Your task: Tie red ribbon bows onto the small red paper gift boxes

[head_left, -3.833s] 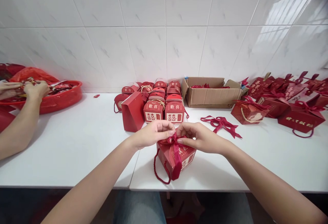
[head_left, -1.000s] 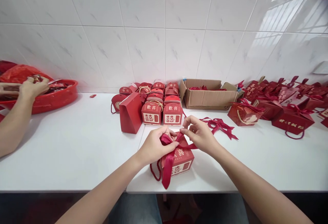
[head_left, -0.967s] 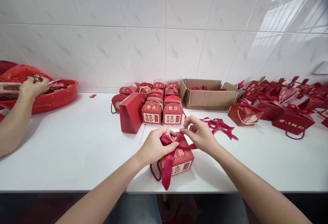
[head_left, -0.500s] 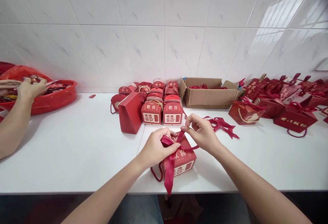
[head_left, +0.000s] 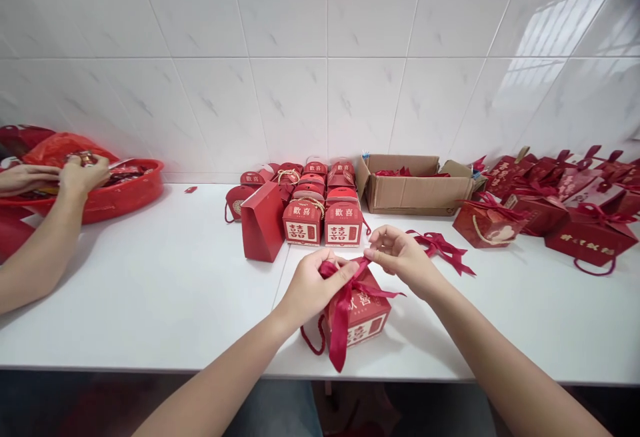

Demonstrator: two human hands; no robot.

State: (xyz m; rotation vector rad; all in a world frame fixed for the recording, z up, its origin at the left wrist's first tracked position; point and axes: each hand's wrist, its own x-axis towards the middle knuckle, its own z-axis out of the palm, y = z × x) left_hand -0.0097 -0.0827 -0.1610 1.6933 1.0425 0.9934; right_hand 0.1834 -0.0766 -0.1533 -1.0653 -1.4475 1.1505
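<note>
A red gift box (head_left: 370, 314) with white lettering panels stands near the table's front edge, a twisted cord handle (head_left: 313, 340) hanging at its left side. Across its top lies a dark red satin ribbon (head_left: 341, 327), looped into a bow, one tail draping down the front and another pointing right. My left hand (head_left: 317, 287) pinches the left part of the bow between thumb and fingers. Just right of it, my right hand (head_left: 400, 257) grips a ribbon loop between thumb and forefinger, its other fingers curled. The knot is partly covered by my left thumb.
Behind the box stand rows of red gift boxes (head_left: 344, 224) and a plain red one (head_left: 263, 220). Further right are a cardboard box (head_left: 415, 194), loose ribbons (head_left: 443, 250) and several finished boxes (head_left: 590, 234). At left, another person's hands (head_left: 83, 174) work over a red basin (head_left: 125, 194).
My right hand has drawn the ribbon loop slightly outward. The ribbon tail on the right now lies free on the box top. The whole view has shifted a little.
</note>
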